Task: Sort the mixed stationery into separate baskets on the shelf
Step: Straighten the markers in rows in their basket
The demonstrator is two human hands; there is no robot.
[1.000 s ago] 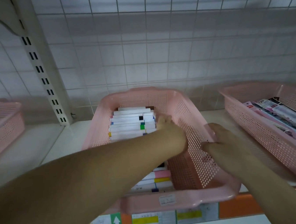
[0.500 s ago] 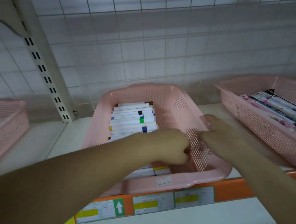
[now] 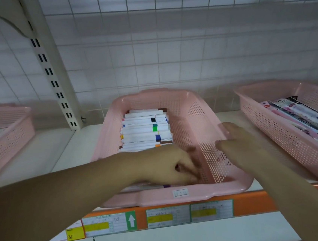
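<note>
Head view: yellow "¥" tag (image 3: 75, 233) below-left of pink basket (image 3: 152, 199)

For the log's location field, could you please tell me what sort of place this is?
Probably a shop's stationery aisle: a slotted shelving upright, price labels along the orange shelf edge, white markers in the middle basket, and packaged pens in the right basket.

Left hand (image 3: 167, 166) curls over markers (image 3: 145, 135) in the middle basket (image 3: 158, 197); right hand (image 3: 239, 143) rests on its rim.
</note>
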